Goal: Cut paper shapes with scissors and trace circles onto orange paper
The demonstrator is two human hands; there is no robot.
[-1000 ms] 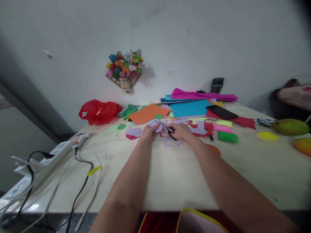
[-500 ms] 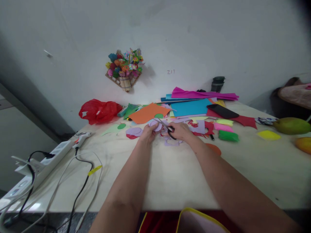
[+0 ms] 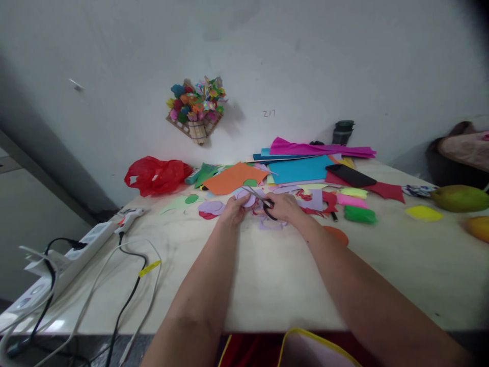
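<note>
Between the fingers of my left hand is a rounded piece of lilac paper. My right hand is closed around the black handles of a pair of scissors, whose blades point left and lie at the lilac paper's edge. Left of my left hand, lilac paper circles rest on red paper circles. Lilac and red scraps lie under and around the scissors, partly hidden by my hands. An orange paper circle is partly covered by my right forearm.
Coloured sheets, an orange one and a blue one, lie behind my hands. A black phone, clay packets and a mango are to the right. A red plastic bag and a power strip stand left.
</note>
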